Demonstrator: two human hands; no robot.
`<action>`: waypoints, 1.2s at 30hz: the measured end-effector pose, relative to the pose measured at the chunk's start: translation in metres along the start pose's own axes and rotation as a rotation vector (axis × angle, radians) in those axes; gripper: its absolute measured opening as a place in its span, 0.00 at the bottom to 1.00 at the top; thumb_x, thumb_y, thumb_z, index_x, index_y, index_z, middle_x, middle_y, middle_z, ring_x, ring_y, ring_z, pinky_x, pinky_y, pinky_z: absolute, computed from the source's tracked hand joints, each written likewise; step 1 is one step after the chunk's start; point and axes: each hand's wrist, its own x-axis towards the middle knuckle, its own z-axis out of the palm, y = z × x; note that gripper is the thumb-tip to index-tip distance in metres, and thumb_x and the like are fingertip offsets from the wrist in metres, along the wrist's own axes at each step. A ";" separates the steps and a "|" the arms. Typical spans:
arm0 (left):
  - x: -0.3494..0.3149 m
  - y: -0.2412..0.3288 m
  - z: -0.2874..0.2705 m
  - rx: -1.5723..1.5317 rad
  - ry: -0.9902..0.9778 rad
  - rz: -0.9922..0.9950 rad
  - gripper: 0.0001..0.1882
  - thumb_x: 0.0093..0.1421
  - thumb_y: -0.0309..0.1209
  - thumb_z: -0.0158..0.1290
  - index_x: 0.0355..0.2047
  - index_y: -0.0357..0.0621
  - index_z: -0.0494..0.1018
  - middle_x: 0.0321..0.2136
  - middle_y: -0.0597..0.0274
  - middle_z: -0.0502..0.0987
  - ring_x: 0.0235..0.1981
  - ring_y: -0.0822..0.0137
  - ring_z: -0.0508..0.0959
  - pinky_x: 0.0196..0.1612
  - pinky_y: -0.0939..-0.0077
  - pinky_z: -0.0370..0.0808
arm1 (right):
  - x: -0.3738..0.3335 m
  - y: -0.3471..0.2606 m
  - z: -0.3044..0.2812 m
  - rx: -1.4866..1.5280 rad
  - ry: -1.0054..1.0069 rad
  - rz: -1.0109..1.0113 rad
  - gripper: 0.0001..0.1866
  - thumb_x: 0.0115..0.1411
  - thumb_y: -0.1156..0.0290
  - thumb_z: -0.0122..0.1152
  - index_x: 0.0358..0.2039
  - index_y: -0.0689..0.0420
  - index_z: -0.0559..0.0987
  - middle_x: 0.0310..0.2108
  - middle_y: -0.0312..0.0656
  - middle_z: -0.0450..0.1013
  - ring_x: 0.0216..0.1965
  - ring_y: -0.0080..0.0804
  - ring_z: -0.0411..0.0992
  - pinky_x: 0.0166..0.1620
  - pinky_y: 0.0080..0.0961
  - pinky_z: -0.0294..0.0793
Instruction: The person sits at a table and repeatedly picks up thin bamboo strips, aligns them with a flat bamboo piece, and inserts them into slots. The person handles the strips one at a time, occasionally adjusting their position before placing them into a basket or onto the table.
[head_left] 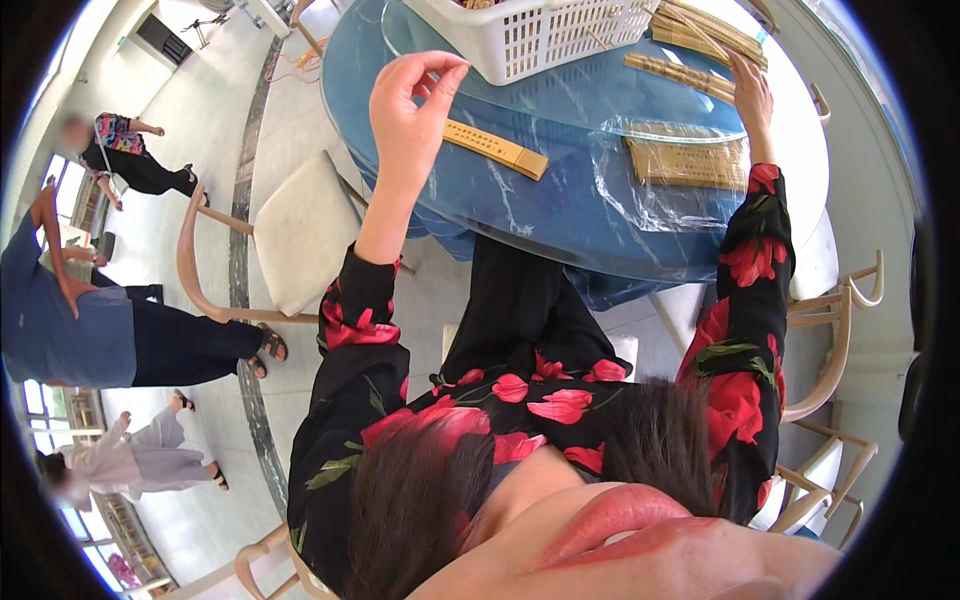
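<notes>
My left hand (410, 105) is raised over the table's left side, beside the white basket. Its thumb and forefinger are pinched together; whatever lies between them, if anything, is too small to make out. Just past its wrist a long, narrow tan printed paper sleeve (497, 150) lies on the glass. My right hand (753, 95) reaches to the far right, where its fingertips meet the end of a thin tan strip (700, 32). That strip slants over a stack of tan sleeves (725, 38). Nearer, another row of sleeves (680, 76) lies beside the hand.
The white perforated basket (520, 48) stands at the far side of the round, blue-covered table (570, 215). Clear plastic wraps a tan bundle (685, 160) near my right forearm. Chairs (305, 230) surround the table. Several people (75, 320) are on the floor at left.
</notes>
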 end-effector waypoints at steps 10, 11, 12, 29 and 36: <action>0.079 -0.030 0.016 0.456 -0.016 0.403 0.11 0.55 0.33 0.68 0.39 0.51 0.86 0.30 0.67 0.82 0.34 0.65 0.77 0.42 0.70 0.75 | -0.003 -0.029 -0.005 -0.186 -0.437 -0.056 0.28 0.71 0.42 0.50 0.71 0.23 0.65 0.55 0.31 0.71 0.65 0.34 0.64 0.65 0.40 0.61; 0.083 -0.032 0.018 0.464 -0.032 0.411 0.10 0.56 0.33 0.68 0.39 0.51 0.86 0.30 0.66 0.82 0.34 0.64 0.78 0.42 0.70 0.75 | -0.004 -0.025 -0.003 -0.195 -0.377 -0.078 0.28 0.71 0.42 0.50 0.71 0.23 0.65 0.56 0.30 0.71 0.65 0.34 0.64 0.65 0.40 0.61; 0.085 -0.033 0.021 0.463 -0.053 0.390 0.09 0.56 0.33 0.68 0.38 0.50 0.86 0.30 0.65 0.82 0.34 0.64 0.78 0.43 0.70 0.75 | -0.007 -0.022 -0.001 -0.204 -0.318 -0.099 0.28 0.71 0.42 0.50 0.71 0.23 0.65 0.57 0.30 0.71 0.65 0.34 0.64 0.66 0.41 0.61; 0.111 -0.033 0.021 0.679 -0.272 0.491 0.08 0.61 0.32 0.63 0.38 0.44 0.84 0.32 0.61 0.83 0.33 0.63 0.80 0.40 0.68 0.76 | -0.071 -0.299 -0.092 0.656 0.140 -0.496 0.16 0.64 0.70 0.64 0.52 0.49 0.82 0.47 0.38 0.77 0.54 0.42 0.72 0.58 0.41 0.71; 0.101 0.016 0.000 0.215 0.048 0.363 0.03 0.62 0.20 0.61 0.37 0.34 0.81 0.30 0.59 0.79 0.28 0.70 0.80 0.32 0.78 0.77 | -0.102 -0.306 -0.085 0.685 0.025 -0.562 0.18 0.62 0.73 0.64 0.54 0.48 0.81 0.47 0.37 0.76 0.52 0.41 0.73 0.55 0.38 0.71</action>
